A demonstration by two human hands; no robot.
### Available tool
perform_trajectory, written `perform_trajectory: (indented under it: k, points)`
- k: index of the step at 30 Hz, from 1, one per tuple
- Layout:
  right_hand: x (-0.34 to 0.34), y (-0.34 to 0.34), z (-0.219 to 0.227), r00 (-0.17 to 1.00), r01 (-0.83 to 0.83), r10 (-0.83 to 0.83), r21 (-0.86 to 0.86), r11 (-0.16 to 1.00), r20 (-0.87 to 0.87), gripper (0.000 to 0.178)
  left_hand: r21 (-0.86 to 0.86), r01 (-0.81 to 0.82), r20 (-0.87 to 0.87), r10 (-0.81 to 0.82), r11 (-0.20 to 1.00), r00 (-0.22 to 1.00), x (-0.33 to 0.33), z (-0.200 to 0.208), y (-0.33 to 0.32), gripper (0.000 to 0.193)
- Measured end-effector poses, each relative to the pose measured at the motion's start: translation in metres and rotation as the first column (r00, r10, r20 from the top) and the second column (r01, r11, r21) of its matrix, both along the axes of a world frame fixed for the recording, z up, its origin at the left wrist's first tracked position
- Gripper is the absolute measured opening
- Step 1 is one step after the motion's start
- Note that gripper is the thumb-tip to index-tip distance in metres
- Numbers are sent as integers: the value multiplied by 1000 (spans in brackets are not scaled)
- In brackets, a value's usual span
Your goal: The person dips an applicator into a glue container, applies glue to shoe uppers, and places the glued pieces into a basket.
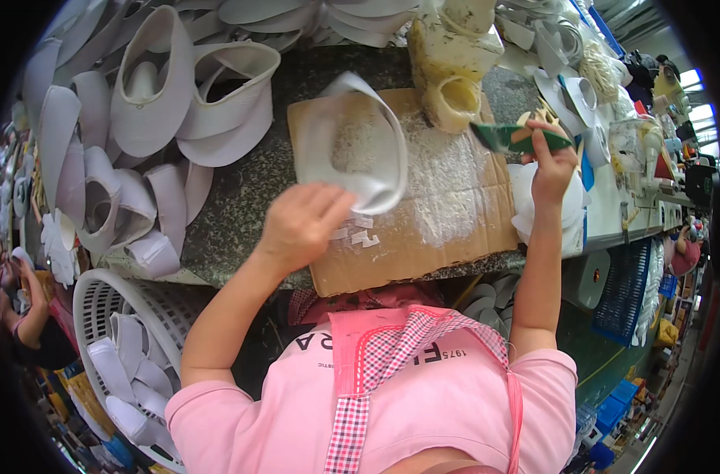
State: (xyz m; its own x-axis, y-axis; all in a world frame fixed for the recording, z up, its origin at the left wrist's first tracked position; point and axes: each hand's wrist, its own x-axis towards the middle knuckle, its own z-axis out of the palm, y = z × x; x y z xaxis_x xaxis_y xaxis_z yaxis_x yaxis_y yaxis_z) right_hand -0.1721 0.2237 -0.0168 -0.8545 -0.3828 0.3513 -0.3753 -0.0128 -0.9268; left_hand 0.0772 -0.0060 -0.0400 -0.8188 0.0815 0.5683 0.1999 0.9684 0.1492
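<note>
My left hand (303,225) is closed on the near edge of a white sun visor (397,142), a ring-shaped piece smeared a little by motion. The visor is over the left part of a cardboard sheet (447,245) coated with whitish dried residue. Small white scraps (365,238) lie on the cardboard just below the visor. Raised at the right, my right hand (551,170) grips a flat green brush (508,137), its tip pointing left toward a yellowed, glue-crusted pot (457,96). What the brush tip carries is too small to make out.
White visors (150,103) are heaped along the left and back of the dark speckled table (245,189). More white pieces (543,201) lie at the right. A white basket (99,304) with white strips stands at lower left. Another person (36,308) is at far left.
</note>
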Motion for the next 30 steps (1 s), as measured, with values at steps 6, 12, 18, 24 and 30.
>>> perform_trajectory:
  k: [6, 12, 18, 24, 30]
  points:
    - [86, -39, 26, 946, -306, 324, -397, 866, -22, 13, 21, -5, 61, 3, 1000, 998, 6, -8, 8, 28]
    - [101, -122, -7, 983, -140, 151, 99, 985, -109, 10, 10, -38, 57, 38, 999, 998, 16, -14, 18, 32]
    - [113, -124, -17, 894, -447, 445, 178, 876, 57, 8, 65, -50, 10, 49, 997, 999, 28, -31, 20, 30]
    - [92, -139, -12, 827, -483, 513, 178, 857, -230, 11, 163, -4, -26, 8, 987, 1000, 28, -41, 20, 29]
    - [74, -124, 18, 595, -689, 777, 366, 626, -208, 14, 192, -12, -44, 21, 981, 999, 30, -46, 21, 31]
